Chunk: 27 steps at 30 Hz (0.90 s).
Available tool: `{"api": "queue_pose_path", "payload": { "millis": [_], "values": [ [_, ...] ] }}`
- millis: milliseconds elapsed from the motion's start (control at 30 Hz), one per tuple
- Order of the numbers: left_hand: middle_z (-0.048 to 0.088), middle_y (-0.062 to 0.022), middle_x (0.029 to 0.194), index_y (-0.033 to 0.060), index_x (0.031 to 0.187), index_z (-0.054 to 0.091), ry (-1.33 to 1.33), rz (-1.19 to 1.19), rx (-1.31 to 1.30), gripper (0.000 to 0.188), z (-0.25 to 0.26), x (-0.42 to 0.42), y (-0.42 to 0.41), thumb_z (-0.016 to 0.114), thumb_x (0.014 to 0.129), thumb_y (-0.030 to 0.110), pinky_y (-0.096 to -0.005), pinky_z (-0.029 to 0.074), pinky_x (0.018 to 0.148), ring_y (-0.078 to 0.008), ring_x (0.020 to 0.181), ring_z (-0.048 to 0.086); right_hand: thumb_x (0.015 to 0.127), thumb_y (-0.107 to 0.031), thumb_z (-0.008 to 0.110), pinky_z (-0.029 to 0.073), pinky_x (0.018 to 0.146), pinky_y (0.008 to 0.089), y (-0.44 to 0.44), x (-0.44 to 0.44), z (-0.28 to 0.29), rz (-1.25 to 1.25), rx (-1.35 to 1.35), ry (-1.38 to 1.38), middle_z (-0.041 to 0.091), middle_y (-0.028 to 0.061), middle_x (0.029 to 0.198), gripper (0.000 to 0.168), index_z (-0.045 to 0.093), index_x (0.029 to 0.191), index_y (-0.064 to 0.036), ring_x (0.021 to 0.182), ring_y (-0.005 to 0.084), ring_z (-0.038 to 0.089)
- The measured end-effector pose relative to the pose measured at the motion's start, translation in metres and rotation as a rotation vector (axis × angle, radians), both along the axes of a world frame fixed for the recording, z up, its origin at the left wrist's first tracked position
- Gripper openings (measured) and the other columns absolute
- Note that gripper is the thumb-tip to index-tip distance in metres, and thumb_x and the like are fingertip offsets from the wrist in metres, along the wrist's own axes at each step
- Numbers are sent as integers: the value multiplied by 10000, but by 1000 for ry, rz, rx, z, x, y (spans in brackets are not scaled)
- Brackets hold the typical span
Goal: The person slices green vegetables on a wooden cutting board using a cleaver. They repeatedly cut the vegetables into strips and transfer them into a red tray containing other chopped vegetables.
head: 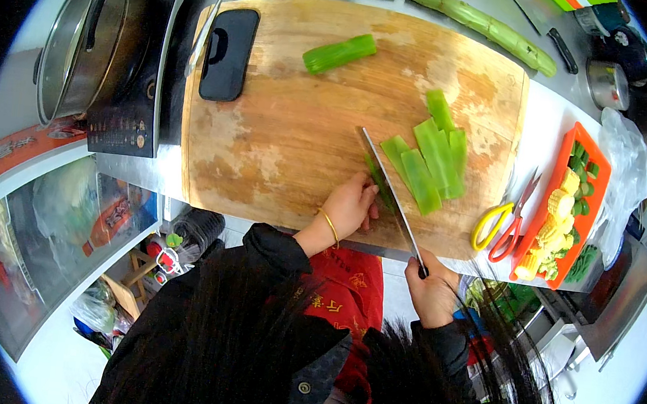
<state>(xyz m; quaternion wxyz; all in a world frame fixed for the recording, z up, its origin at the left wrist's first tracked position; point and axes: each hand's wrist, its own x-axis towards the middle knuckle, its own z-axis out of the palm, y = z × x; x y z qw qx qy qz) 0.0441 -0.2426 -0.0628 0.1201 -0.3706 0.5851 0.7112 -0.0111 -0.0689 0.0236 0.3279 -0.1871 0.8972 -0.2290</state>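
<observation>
My right hand grips the handle of a kitchen knife; its blade slants up and left over the wooden cutting board. The curled fingers of my left hand hold a piece of peeled celtuce against the board, just left of the blade. Blade and fingers partly cover that piece. To the right of the knife, several flat celtuce slices lie overlapping. A thicker celtuce chunk rests toward the board's far side.
A smartphone and a metal spoon lie at the board's left; beyond is a pot on an induction cooker. Scissors and an orange tray of cut vegetables sit right. A long celtuce stem lies behind.
</observation>
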Motion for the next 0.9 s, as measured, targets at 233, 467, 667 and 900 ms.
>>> {"api": "queue_pose_path", "payload": {
  "millis": [233,467,667,900],
  "values": [
    [547,-90,583,0,896,448,-3,38,142,172,-3,2,-4,395,904,163,-255,381,361,-140,386,491,759,-125,575,441,545,305,10,14,14,-111,24,-16,582,168,670,230,602,966,-28,558,220,564],
    [555,-74,602,12,873,462,23,-117,82,197,-4,10,-7,382,913,188,-234,388,369,-128,410,509,748,-97,573,423,514,300,13,20,-3,-146,-80,3,545,162,599,211,609,942,-20,496,205,526],
    [560,-82,598,1,883,454,-48,-53,169,197,-4,2,-8,379,913,181,-242,387,366,-133,405,509,747,-89,566,435,531,302,9,7,-14,-47,-89,56,553,185,648,215,603,948,-22,537,243,558],
    [556,-96,575,-12,895,449,-65,-40,92,204,3,-2,-4,378,908,179,-261,396,370,-146,396,506,744,-83,570,438,528,296,7,4,-16,-17,-129,100,577,171,656,190,612,921,-29,530,228,569]
  ]
}}
